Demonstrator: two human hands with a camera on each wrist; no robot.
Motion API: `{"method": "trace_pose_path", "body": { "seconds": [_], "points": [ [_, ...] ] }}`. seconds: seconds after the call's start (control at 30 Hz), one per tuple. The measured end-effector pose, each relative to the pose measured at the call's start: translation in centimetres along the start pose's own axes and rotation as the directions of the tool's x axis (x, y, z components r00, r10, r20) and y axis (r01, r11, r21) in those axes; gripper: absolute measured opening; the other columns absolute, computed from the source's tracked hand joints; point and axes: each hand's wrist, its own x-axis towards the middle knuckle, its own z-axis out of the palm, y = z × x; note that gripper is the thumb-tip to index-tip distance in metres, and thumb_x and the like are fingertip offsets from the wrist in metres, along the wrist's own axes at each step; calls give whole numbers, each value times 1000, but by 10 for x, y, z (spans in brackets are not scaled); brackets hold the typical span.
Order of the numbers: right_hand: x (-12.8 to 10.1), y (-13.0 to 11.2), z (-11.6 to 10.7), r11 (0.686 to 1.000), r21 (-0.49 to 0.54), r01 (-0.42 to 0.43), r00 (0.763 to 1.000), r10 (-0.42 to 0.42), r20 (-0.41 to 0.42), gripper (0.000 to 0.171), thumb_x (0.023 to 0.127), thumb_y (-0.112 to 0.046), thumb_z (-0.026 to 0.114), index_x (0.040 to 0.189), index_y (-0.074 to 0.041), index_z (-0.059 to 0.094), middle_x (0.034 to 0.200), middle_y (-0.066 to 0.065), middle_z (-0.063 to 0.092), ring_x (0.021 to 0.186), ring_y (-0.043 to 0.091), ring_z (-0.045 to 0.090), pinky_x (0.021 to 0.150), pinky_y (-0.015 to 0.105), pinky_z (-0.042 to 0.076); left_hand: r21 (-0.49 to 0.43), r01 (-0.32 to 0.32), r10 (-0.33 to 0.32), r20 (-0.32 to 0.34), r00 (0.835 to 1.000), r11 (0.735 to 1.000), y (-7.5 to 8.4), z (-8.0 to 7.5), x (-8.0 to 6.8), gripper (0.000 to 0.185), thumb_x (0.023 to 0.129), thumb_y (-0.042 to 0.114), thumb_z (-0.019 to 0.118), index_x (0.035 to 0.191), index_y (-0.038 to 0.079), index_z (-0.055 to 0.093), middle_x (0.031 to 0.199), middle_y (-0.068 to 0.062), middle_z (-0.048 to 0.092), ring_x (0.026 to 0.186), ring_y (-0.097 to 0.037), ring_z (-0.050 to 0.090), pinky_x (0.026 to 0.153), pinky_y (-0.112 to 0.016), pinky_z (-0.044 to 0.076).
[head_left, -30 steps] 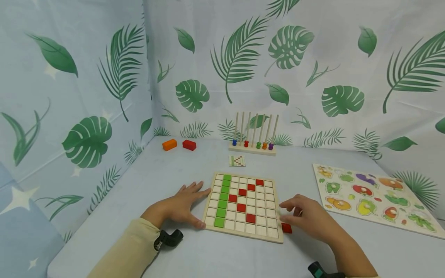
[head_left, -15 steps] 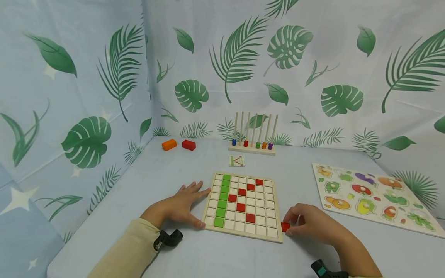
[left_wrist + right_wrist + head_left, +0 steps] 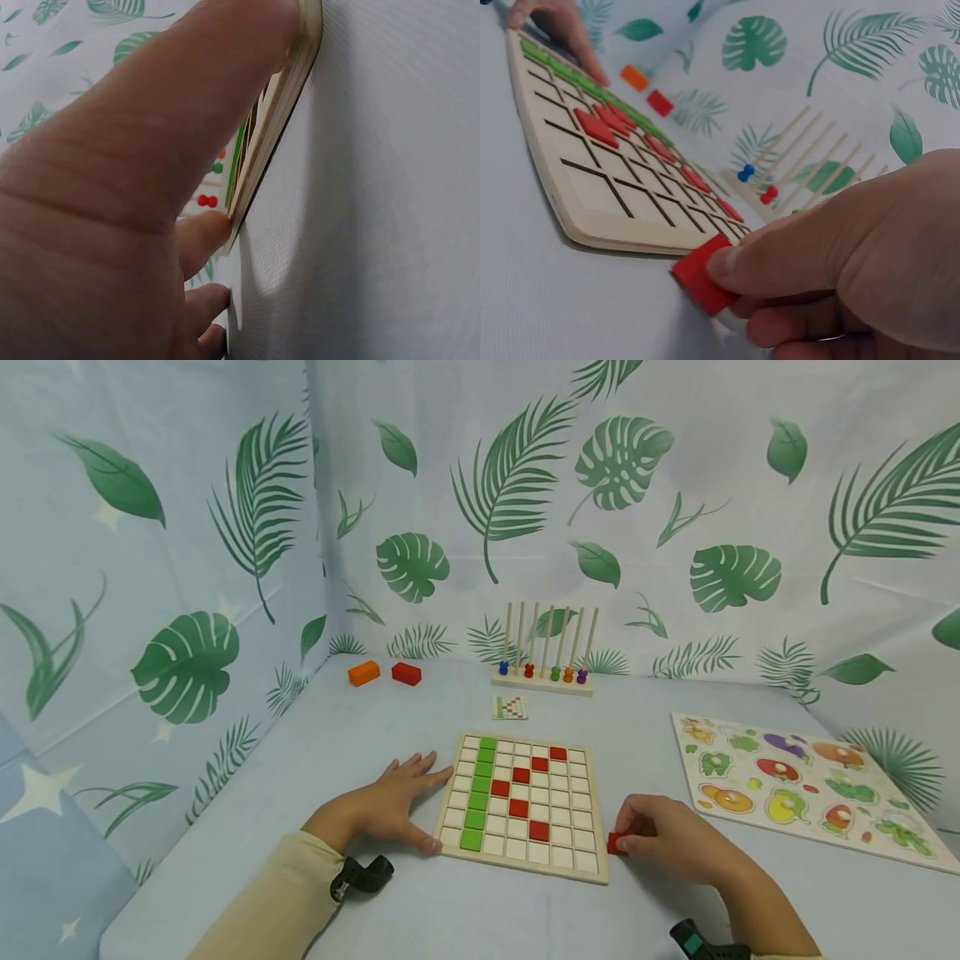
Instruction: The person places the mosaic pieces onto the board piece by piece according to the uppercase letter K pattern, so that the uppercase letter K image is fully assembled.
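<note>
A square wooden grid board (image 3: 525, 867) lies in front of me, with one column of green tiles (image 3: 476, 819) and several red tiles (image 3: 518, 808) running diagonally. My left hand (image 3: 386, 802) rests at its left side, fingers spread, thumb and a fingertip against the frame; the left wrist view shows them along the board's edge. Just off the right edge, my right hand (image 3: 671, 839) pinches a red tile (image 3: 701, 276) between thumb and fingers. In the right wrist view this tile is tilted, close by the board's corner.
Behind the board lies a small pattern card (image 3: 510, 707). A peg stand (image 3: 542, 681) with coloured bear-shaped beads is farther back. An orange block (image 3: 364, 673) and a red block (image 3: 407, 674) sit at the back left. To the right lies a vegetable puzzle board (image 3: 795, 789).
My right hand has come down and slightly right to the red tile beside the board and now pinches it, tilting it up. The left hand has stayed in place.
</note>
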Motion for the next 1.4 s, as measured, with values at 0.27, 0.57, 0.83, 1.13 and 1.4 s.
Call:
{"method": "trace_pose_path", "body": {
  "seconds": [0.27, 0.57, 0.83, 1.13, 1.4],
  "points": [
    [5, -8, 3, 990, 133, 47, 993, -32, -112, 8, 93, -13, 75, 94, -9, 68, 89, 1, 69, 80, 21, 61, 68, 28, 53, 3, 2, -2, 2, 1000, 1000, 0, 1, 0, 114, 69, 67, 83, 163, 29, 29, 170, -7, 11, 155, -29, 1, 122, -51, -1],
    [13, -31, 32, 959, 199, 202, 979, -206, 0, 10, 92, -19, 78, 92, -12, 70, 86, -2, 71, 72, 15, 61, 62, 26, 52, 6, -2, 2, -3, 1000, 1000, 0, 0, 1, 114, 70, 67, 83, 163, 28, 30, 170, -7, 11, 155, -29, 1, 122, -51, -1],
    [14, -32, 42, 970, 166, 178, 981, -188, 44, 9, 92, -19, 78, 90, -15, 70, 81, -4, 67, 68, 13, 59, 58, 25, 51, 3, 3, -3, 1, 1000, 1000, 1, 0, 1, 114, 70, 65, 84, 162, 28, 30, 170, -7, 11, 155, -29, 1, 122, -51, -1],
    [13, -35, 41, 980, 110, 164, 986, -167, 22, 10, 90, -19, 79, 89, -17, 69, 79, -5, 64, 69, 13, 57, 57, 25, 49, 7, 2, -2, -2, 1000, 1000, -1, 0, 2, 114, 69, 67, 83, 163, 29, 30, 170, -6, 11, 156, -28, 1, 122, -50, -1],
    [13, -34, 43, 977, 96, 190, 981, -192, 12, 11, 89, -20, 81, 89, -16, 71, 82, -5, 63, 71, 11, 56, 59, 25, 48, 6, 3, -3, -1, 1000, 1000, -1, 1, 2, 114, 69, 67, 83, 163, 29, 30, 170, -6, 11, 155, -28, 1, 122, -51, -1]
  ]
}}
